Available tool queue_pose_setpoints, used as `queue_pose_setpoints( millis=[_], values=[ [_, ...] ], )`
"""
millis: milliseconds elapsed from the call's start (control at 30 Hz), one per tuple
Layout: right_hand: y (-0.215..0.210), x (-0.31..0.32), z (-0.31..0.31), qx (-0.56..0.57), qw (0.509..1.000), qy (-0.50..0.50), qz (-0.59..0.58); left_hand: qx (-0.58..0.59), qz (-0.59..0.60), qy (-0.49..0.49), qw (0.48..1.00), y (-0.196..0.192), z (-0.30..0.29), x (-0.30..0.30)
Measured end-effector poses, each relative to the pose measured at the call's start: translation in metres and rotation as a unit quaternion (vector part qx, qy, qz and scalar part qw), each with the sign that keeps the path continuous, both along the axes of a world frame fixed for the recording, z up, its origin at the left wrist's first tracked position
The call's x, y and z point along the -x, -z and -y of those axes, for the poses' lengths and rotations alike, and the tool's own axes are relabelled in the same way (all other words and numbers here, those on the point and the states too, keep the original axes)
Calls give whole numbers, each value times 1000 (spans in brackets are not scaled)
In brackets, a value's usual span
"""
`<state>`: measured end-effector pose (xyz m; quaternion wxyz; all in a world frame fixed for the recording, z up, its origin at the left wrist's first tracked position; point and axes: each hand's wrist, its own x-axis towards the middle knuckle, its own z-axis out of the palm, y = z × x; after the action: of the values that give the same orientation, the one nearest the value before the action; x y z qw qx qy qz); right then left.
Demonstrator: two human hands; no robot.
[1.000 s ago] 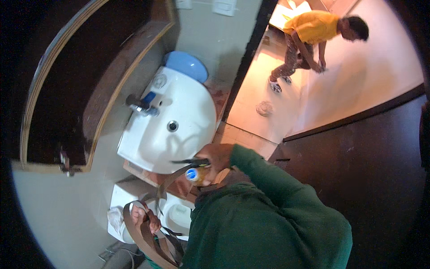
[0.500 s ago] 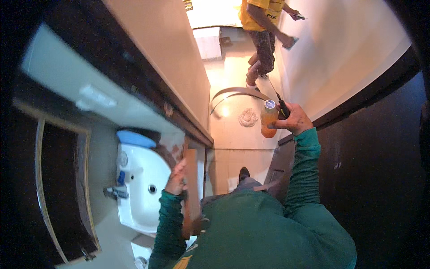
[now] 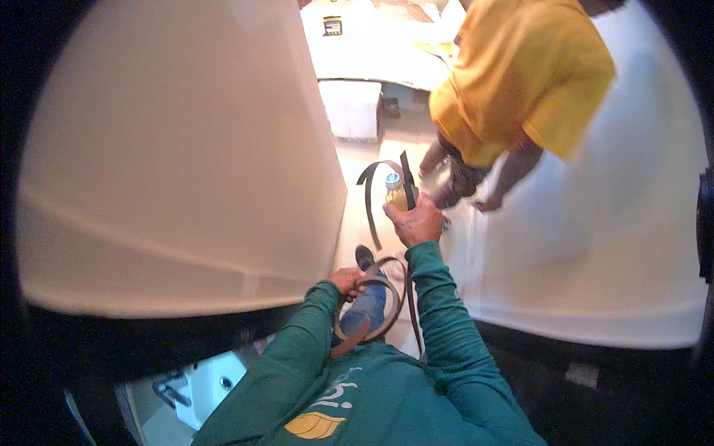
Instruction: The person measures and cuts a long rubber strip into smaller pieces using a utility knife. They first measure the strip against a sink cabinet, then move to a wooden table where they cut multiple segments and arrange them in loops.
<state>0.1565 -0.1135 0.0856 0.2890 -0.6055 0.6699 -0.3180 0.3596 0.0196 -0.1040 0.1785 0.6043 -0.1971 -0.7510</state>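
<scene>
My right hand is wrapped round a clear bottle with a blue-and-white cap and amber liquid inside. A black handle and part of a dark flat strip are pressed against the bottle in the same grip; what the handle belongs to cannot be made out. Lower and to the left, my left hand is closed on a loosely coiled brown strip, whose loops hang in front of my leg. A strip end dangles beside my right forearm.
Close ahead on the right, a person in a yellow shirt bends in the narrow passage. Pale walls flank me. A white box stands beneath a brightly lit covered surface. A white sink is behind at lower left.
I have moved out of the doorway into the passage, toward the person in yellow. My left hand has come forward from beside the door frame with the coiled strip; my right still grips the bottle.
</scene>
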Motion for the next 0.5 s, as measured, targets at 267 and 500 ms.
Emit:
queue_pose_setpoints(
  millis=[267,500],
  values=[
    [-14,-72,228,55,998,4,-44,58,120,87,987,22,236,-37],
    [-78,-63,333,224,974,-6,-23,194,397,441,781,45,373,-42]
  ],
)
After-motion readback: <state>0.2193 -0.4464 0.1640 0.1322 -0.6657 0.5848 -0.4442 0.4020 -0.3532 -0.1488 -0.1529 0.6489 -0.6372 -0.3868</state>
